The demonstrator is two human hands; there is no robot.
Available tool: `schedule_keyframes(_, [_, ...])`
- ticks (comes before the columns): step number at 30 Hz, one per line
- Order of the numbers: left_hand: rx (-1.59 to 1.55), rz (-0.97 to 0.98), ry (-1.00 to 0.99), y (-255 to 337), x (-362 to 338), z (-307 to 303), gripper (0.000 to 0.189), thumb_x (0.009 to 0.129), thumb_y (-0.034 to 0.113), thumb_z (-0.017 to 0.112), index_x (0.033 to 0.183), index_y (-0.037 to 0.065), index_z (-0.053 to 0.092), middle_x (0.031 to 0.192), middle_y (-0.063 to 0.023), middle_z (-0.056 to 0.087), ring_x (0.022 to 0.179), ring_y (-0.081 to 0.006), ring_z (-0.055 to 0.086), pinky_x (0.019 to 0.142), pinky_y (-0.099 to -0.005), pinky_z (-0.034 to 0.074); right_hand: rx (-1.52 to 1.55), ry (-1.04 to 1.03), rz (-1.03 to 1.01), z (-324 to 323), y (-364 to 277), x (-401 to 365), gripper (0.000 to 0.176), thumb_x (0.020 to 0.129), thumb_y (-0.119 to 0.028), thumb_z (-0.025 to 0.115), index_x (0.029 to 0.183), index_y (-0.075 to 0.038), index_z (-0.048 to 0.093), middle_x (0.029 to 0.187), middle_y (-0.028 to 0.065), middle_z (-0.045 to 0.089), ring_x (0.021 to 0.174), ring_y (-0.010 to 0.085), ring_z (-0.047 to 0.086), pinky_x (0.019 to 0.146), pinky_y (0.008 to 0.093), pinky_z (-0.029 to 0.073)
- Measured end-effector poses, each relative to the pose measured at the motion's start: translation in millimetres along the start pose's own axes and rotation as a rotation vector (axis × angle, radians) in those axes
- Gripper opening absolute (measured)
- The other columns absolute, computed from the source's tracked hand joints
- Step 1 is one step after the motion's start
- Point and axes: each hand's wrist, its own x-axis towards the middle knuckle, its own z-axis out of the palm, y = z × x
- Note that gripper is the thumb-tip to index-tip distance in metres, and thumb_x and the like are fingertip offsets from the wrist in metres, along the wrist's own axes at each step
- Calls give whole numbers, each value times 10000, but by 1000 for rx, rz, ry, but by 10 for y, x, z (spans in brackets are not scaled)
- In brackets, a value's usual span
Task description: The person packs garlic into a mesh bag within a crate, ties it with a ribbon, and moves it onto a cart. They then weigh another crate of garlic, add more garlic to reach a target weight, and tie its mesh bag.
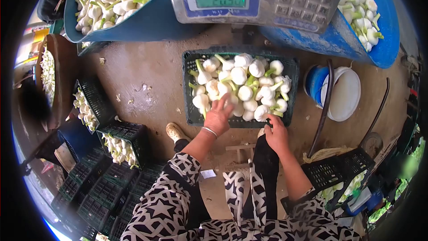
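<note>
A dark green plastic crate [240, 52] full of white garlic bulbs [239, 76] with short green stems lies in front of me. My left hand [218, 115], with a bracelet at the wrist, reaches over the crate's near edge onto the bulbs; its fingers are apart and slightly blurred, with no bulb held. At the crate's near right edge, my right hand [277, 133] touches the rim or a bulb beside it, fingers bent; whether it grips anything is hidden. Above the crate stands a scale [263, 0] with two lit displays and a keypad.
Blue tubs of garlic stand at the upper left [133, 24] and upper right [388, 22]. A white bucket [347, 93] is right of the crate. Smaller garlic crates [133, 134] and stacked green crates [102, 192] are at left. Black crates [330, 169] stand lower right.
</note>
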Motion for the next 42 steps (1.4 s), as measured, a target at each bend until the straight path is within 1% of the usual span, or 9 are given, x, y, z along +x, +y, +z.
schedule_keyframes(7, [14,-279,486,-474,443,-239,609,656,-84,499,1234,107,498,1336,-185,418,1181,-414,437,1011,-471,382,-175,249,-291,-103,-76,362,462,803,-79,595,1252,-41,493,1223,157,553,1131,361,523,930,436,451])
schedule_keyframes(12, [9,-261,262,-402,604,-289,763,667,-6,587,1370,182,359,1382,-138,392,1251,-374,391,1018,-451,359,-270,403,-390,-76,-484,833,438,801,-137,619,1221,-48,529,1182,133,581,1041,336,558,921,424,440])
schedule_keyframes(17, [142,-18,117,-36,247,-208,548,631,189,682,1169,192,578,1398,-98,402,1312,-352,329,1073,-540,236,-348,278,-310,229,-555,1332,285,778,-198,672,1039,-87,646,802,92,638,908,295,569,846,442,433])
schedule_keyframes(19, [110,-57,100,197,114,-125,537,645,220,704,1168,165,596,1391,-96,413,1319,-355,327,1082,-534,217,-233,332,-355,131,-526,1250,209,792,-199,685,967,-85,666,757,102,632,830,261,608,796,397,461])
schedule_keyframes(23, [-19,9,234,460,186,-50,600,691,225,717,1254,129,535,1366,-110,439,1294,-348,368,1059,-534,257,753,192,-180,-549,-624,709,146,885,-138,622,972,-21,638,786,50,643,704,137,628,692,249,486])
schedule_keyframes(30, [-37,-143,4,488,608,447,622,723,266,700,1312,231,504,1457,-119,327,1321,-348,320,1039,-503,316,1369,576,-556,-2444,-1104,366,338,952,-188,504,1217,21,531,1060,165,645,863,209,641,772,342,510])
schedule_keyframes(36, [-206,-219,243,785,437,255,654,749,174,663,1365,186,445,1431,-150,349,1287,-378,351,1028,-511,312,672,305,-313,-1705,-596,586,395,929,-162,594,1284,-21,496,1037,103,647,825,141,612,742,270,495])
schedule_keyframes(39, [-293,-207,404,694,131,178,612,723,78,667,1306,97,482,1376,-180,398,1228,-394,407,1006,-497,345,-30,199,-233,-1013,-383,574,472,841,-124,643,1284,-56,494,1139,111,623,957,215,633,815,319,506])
schedule_keyframes(42, [-233,-203,395,533,-328,39,576,708,31,660,1263,72,509,1335,-183,437,1193,-393,440,994,-474,370,-253,202,-317,-604,-324,663,486,809,-125,642,1271,-69,503,1285,121,525,1121,342,547,902,430,476])
